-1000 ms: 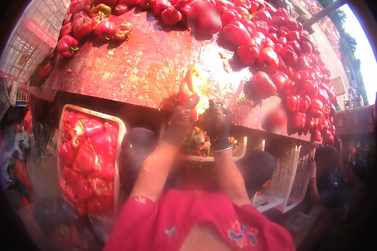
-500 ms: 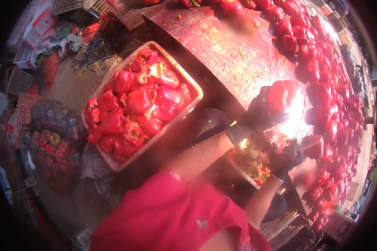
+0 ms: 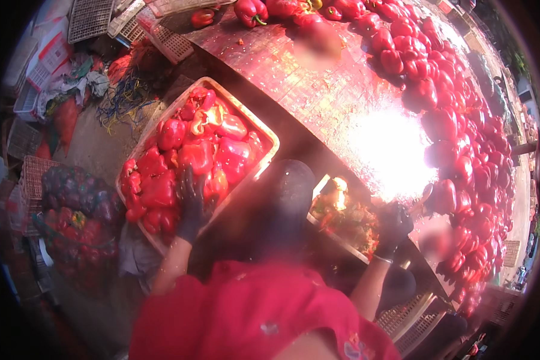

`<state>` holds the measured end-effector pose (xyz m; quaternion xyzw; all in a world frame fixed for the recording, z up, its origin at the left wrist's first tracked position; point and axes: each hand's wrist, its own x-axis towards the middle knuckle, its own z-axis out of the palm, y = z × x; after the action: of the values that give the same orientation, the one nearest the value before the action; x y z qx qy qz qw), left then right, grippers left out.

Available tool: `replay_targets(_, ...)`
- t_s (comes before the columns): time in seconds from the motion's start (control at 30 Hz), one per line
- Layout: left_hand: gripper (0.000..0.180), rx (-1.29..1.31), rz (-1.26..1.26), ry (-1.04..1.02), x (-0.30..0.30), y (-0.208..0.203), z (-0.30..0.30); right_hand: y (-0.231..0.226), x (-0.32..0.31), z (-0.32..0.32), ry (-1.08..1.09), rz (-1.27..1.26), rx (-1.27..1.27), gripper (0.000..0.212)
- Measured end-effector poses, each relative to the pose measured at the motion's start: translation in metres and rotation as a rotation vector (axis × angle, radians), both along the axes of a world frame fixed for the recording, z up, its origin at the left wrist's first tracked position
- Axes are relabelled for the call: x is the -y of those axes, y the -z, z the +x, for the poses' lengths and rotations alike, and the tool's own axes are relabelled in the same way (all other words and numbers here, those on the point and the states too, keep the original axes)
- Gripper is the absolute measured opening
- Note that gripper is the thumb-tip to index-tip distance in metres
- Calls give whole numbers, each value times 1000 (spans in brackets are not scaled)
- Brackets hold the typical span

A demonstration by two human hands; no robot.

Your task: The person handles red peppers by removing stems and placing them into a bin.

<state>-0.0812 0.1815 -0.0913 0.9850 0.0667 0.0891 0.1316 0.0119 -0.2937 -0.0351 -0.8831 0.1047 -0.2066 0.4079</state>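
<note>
Left hand (image 3: pixel 191 195): swung from table (image 3: pixel 264 54) to crate (image 3: pixel 274 146), fingers loosely spread
Pepper (image 3: pixel 216 185): in the crate beside it, apparently one more added
Right hand (image 3: pixel 393 228): near scraps (image 3: pixel 357 231); grip, can't tell

Glossy red bell peppers (image 3: pixel 196 157) lie piled in a pale-rimmed rectangular crate (image 3: pixel 272 146), between nine and ten o'clock from the view's middle. They rest at mixed angles, pressed against one another. Toward the crate's twelve o'clock, one opened pepper (image 3: pixel 199 122) shows its pale yellowish inside; many others turn smooth, rounded, light-speckled red sides upward.
</note>
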Motion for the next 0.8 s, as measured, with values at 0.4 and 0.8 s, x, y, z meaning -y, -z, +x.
replay_targets(0.4, 63, 370, -80, 260, 73, -66, 179, -36, 40, 1, -153, -60, -108, 11)
replay_targets(0.8, 62, 47, 119, 97, 214, -90, 508, -18, 40, 17, -161, -132, -44, 12)
